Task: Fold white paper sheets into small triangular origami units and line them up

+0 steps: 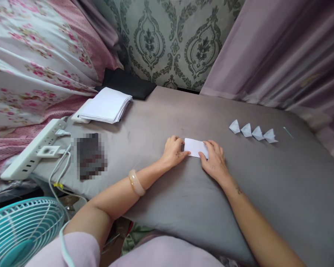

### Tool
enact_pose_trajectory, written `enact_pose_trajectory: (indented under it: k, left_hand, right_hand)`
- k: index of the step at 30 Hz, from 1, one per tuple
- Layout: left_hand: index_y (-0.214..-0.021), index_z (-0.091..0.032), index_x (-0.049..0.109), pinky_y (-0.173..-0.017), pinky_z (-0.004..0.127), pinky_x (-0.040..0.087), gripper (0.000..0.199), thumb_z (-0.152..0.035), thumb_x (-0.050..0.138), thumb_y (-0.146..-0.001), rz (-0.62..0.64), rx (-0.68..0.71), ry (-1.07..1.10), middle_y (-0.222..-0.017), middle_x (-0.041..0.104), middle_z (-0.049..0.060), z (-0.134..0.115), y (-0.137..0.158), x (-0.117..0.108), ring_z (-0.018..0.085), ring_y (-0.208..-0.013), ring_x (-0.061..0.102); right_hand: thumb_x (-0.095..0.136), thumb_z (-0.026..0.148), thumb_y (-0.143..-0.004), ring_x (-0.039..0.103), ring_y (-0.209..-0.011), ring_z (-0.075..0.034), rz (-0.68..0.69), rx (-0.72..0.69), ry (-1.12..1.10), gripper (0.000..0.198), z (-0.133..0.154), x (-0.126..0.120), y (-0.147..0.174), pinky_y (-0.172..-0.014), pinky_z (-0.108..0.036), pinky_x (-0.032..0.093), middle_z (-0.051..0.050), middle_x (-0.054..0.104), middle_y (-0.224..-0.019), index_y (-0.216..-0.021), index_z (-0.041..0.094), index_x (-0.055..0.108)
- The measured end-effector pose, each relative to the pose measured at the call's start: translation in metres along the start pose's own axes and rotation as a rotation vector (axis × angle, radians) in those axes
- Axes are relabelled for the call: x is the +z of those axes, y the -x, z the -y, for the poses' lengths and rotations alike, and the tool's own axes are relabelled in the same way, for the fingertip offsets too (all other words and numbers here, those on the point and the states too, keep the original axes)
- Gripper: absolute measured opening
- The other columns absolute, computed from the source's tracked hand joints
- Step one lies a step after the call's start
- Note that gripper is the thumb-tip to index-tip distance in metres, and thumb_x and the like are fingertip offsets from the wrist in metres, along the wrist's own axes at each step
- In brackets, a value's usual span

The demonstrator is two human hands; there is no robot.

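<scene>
A small white rectangle of paper [195, 147] lies on the grey cloth-covered table between my two hands. My left hand [174, 151] grips its left edge, the thumb on top at the lower left corner and the other fingers curled at the side. On the opposite end, my right hand [214, 158] has its thumb on the paper and its fingers round the right edge. Farther right stands a row of several folded white paper shapes [246, 130] with pointed tops.
A stack of white paper [107, 105] rests on a white object [82, 115] at the back left. Nearby are a black flat item [130, 83], a power strip [35, 148] with cables, and a blurred-out dark object [90, 156]. A thin stick [288, 132] lies right; a turquoise fan [25, 231] stands lower left.
</scene>
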State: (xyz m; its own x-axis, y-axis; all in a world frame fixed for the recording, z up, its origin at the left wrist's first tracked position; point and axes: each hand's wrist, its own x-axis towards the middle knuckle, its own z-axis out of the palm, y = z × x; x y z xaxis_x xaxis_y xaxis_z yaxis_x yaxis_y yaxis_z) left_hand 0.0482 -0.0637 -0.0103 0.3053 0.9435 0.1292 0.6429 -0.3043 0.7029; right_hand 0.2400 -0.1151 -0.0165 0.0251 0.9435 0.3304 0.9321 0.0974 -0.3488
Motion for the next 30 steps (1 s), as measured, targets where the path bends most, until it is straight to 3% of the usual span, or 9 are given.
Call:
enact_pose_trajectory:
  k: [7,11,16,18,21,25,27,30]
  left_hand:
    - [-0.095,-0.019,0.06,-0.088,0.036,0.047,0.022,-0.019,0.07,-0.076,-0.033,-0.057,0.162,-0.102,0.057,0.005,-0.011,0.002,-0.004,0.019,-0.095,0.056]
    - [-0.083,-0.019,0.061,-0.083,0.034,0.048,0.009,-0.016,0.067,-0.076,-0.107,-0.035,0.148,-0.089,0.059,0.002,-0.014,0.003,-0.004,0.016,-0.084,0.056]
    - [-0.078,-0.018,0.062,-0.076,0.032,0.049,0.001,-0.018,0.063,-0.078,-0.095,-0.032,0.135,-0.079,0.061,0.001,-0.016,0.003,-0.004,0.015,-0.076,0.057]
    - [-0.083,-0.019,0.061,-0.08,0.031,0.049,0.004,-0.017,0.06,-0.08,-0.089,0.052,0.166,-0.084,0.065,0.002,-0.017,0.005,-0.006,0.015,-0.081,0.06]
    - [-0.091,-0.02,0.059,-0.087,0.03,0.046,0.009,-0.015,0.052,-0.086,-0.086,0.297,0.132,-0.094,0.07,0.003,-0.019,0.009,-0.012,0.015,-0.092,0.063]
    - [-0.103,-0.021,0.058,-0.097,0.035,0.038,0.02,-0.016,0.041,-0.095,-0.046,0.681,-0.152,-0.111,0.069,0.005,-0.02,0.014,-0.021,0.017,-0.105,0.06]
    - [-0.112,-0.02,0.056,-0.098,0.037,0.036,0.022,-0.017,0.041,-0.096,-0.069,0.761,-0.267,-0.115,0.068,0.007,-0.019,0.014,-0.023,0.018,-0.109,0.058]
    - [-0.113,-0.019,0.057,-0.091,0.037,0.038,0.022,-0.02,0.042,-0.096,-0.185,0.736,-0.389,-0.112,0.067,0.008,-0.014,0.01,-0.024,0.02,-0.105,0.056]
  right_hand:
    - [0.049,0.033,-0.087,0.044,-0.124,-0.035,-0.032,-0.004,-0.053,0.054,0.0,0.001,0.001,-0.099,-0.054,0.04,-0.017,0.046,-0.138,-0.139,0.02,0.044]
    - [0.051,0.033,-0.087,0.043,-0.125,-0.034,-0.027,-0.008,-0.05,0.055,0.001,0.0,0.001,-0.102,-0.051,0.039,-0.018,0.046,-0.138,-0.139,0.016,0.044]
    - [0.053,0.033,-0.086,0.041,-0.127,-0.034,-0.054,-0.023,-0.058,0.057,0.003,-0.002,0.001,-0.102,-0.051,0.038,-0.017,0.044,-0.14,-0.141,0.019,0.042]
    - [0.056,0.034,-0.085,0.039,-0.128,-0.034,-0.106,-0.045,-0.061,0.061,0.005,-0.008,0.001,-0.103,-0.052,0.036,-0.017,0.042,-0.142,-0.142,0.019,0.041]
    - [0.058,0.033,-0.085,0.041,-0.125,-0.032,-0.196,-0.105,-0.061,0.055,0.01,-0.02,0.001,-0.103,-0.048,0.034,-0.014,0.047,-0.138,-0.138,0.023,0.047]
    - [0.054,0.026,-0.09,0.052,-0.104,-0.025,-0.234,-0.199,-0.024,0.026,0.017,-0.035,0.004,-0.095,-0.042,0.035,-0.006,0.065,-0.106,-0.111,0.031,0.069]
    - [0.053,0.019,-0.09,0.054,-0.095,-0.021,-0.259,-0.264,-0.017,0.024,0.018,-0.038,0.005,-0.091,-0.04,0.035,-0.003,0.067,-0.094,-0.097,0.031,0.073]
    - [0.054,0.012,-0.088,0.054,-0.092,-0.019,-0.35,-0.367,-0.004,0.024,0.019,-0.039,0.005,-0.087,-0.037,0.034,-0.003,0.068,-0.091,-0.093,0.027,0.072]
